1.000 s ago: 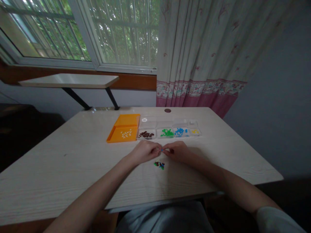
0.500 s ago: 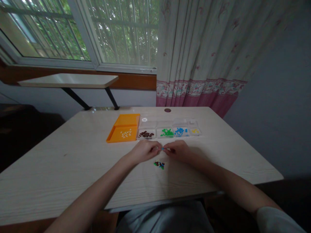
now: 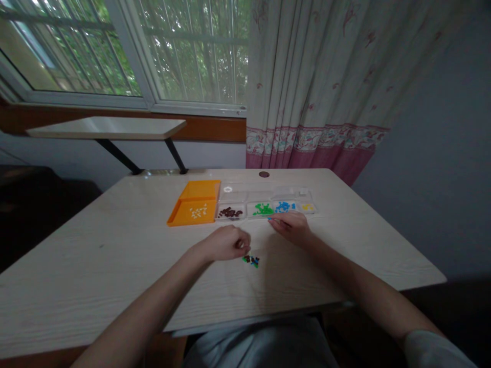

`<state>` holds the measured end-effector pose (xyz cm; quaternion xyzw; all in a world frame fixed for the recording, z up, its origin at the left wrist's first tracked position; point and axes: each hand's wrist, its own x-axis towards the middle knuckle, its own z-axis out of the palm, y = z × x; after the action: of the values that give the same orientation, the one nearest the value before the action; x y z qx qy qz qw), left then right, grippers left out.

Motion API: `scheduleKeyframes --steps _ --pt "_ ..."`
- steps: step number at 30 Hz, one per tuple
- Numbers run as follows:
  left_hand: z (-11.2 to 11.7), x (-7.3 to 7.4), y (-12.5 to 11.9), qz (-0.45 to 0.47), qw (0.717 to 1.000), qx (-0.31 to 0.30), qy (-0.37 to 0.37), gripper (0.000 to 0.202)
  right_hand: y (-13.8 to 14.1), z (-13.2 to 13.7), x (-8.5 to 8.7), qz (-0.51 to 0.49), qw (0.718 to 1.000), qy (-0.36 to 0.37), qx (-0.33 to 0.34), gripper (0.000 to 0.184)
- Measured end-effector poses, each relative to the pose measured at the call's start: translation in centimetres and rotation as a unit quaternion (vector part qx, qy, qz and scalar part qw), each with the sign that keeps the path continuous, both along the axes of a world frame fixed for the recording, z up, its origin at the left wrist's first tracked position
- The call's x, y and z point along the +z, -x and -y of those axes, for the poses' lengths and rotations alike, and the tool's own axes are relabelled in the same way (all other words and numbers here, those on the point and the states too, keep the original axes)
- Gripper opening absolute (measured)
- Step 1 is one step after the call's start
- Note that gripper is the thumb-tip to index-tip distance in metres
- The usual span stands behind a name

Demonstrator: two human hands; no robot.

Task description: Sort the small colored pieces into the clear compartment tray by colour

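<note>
My right hand (image 3: 292, 228) pinches a small blue piece (image 3: 269, 219) at its fingertips, just in front of the green pieces (image 3: 263, 209) and blue pieces (image 3: 284, 206) in the clear tray. Closer to me, my left hand (image 3: 229, 242) has its fingers curled together; whatever they hold, if anything, is hidden. Right by its fingertips a small cluster (image 3: 251, 261) of green, brown, blue and white pieces lies on the table, and I cannot tell whether the fingers touch it.
The clear divided tray (image 3: 259, 196) also holds brown pieces (image 3: 230, 212) and yellow pieces (image 3: 307, 207). An orange box (image 3: 199, 190) with white pieces (image 3: 198, 210) adjoins it. A raised shelf (image 3: 111, 128) stands at the table's (image 3: 95, 266) back left, and a round dark disc (image 3: 264, 174) at the back.
My hands, together at a blue piece before, have parted. The right moved forward to the tray's front edge with a blue piece; the left came down toward the multicoloured cluster.
</note>
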<state>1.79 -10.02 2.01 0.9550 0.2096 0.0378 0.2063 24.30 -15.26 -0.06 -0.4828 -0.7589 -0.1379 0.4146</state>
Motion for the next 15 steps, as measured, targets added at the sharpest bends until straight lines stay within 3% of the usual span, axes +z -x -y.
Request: scheduleKeyframes --steps 6,10,15 --pt "-0.5 -0.1 0.1 0.003 1.0 0.011 -0.017 0.015 -2.5 -1.3 0.1 0.011 0.994 0.082 -0.072 0.025" --pt "-0.8 -0.6 0.3 0.011 1.0 0.013 -0.003 0.018 -4.8 -2.0 0.2 0.011 0.972 0.18 -0.15 0.028" --pt "-0.9 -1.0 0.4 0.042 0.998 0.024 0.043 0.019 -6.0 -2.2 0.2 0.014 0.952 0.239 -0.189 0.027"
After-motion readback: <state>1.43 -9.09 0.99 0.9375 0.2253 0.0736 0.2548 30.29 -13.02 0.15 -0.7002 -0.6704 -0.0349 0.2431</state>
